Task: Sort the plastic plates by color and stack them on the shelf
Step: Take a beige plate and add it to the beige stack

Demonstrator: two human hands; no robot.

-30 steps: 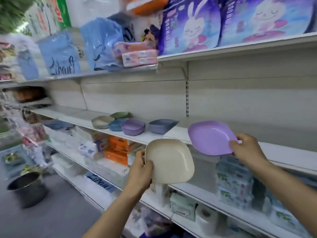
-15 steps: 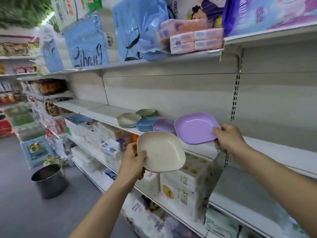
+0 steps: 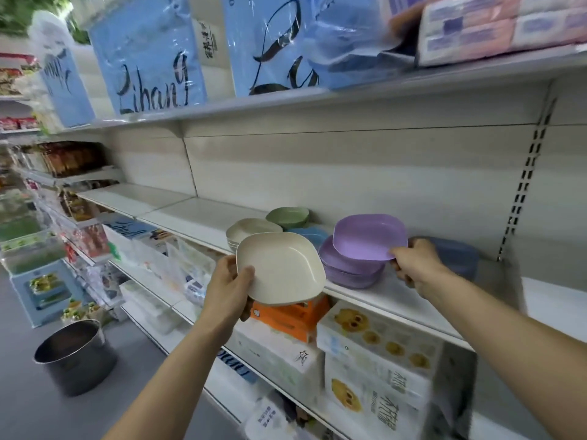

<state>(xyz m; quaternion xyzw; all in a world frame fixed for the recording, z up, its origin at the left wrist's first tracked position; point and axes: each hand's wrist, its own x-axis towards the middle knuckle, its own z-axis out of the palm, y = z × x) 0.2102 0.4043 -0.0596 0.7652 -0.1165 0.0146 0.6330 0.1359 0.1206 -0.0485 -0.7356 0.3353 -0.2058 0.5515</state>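
Looking at a long white shelf (image 3: 203, 217) in a shop aisle, w/ a higher shelf above it full of blue plastic-wrapped packs (image 3: 146, 55) and pink tissue packs (image 3: 495, 30). Below the plate shelf there are boxes, incl. white ones w/ yellow bear pics (image 3: 378, 338) and an orange box (image 3: 292, 315). A steel pot (image 3: 74, 355) sits on the grey floor at lower left.

On the shelf itself, L to R: cream stack (image 3: 244, 231), green stack (image 3: 287, 215) behind it nearer the back wall, a blue stack (image 3: 313, 235) mostly hidden, then the purple stack (image 3: 347, 266), and a darker blue-grey stack (image 3: 454, 254) partly behind the right wrist.

Right hand (image 3: 413, 265) is pinching the near-right corner of a purple plate (image 3: 370, 236), thumb on top, fingers underneath. The plate is tilted over the purple stack; can't tell if it's touching the top one, but it's right on it or a hair above.

Left hand (image 3: 228, 285) grips a cream plate (image 3: 281, 271) by its left edge, thumb over the rim, fingers curled under. It's in the air in front of the shelf edge, just beside the cream stack and overlapping the purple one from this angle.
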